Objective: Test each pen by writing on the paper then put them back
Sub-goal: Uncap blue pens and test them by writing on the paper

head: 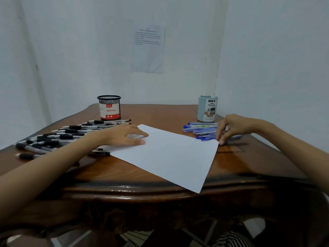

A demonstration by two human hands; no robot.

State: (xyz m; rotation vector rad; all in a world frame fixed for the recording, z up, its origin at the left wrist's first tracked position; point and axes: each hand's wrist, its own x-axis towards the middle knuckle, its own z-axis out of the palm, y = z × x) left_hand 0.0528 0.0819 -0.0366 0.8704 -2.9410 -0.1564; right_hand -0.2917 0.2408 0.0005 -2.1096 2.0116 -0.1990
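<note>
A blank white sheet of paper lies turned at an angle in the middle of the wooden table. My left hand rests flat on its left corner, fingers spread, holding nothing. Several black pens lie in a heap to the left of the sheet. To the right lie several blue pens. My right hand reaches down into the blue heap, fingertips touching the pens and the paper's right corner; whether a pen is gripped is unclear.
A black mesh cup labelled "Ball Pens" stands at the back left. A pale blue desk organizer stands at the back right. A printed sheet hangs on the wall. The table's front edge is carved and curved.
</note>
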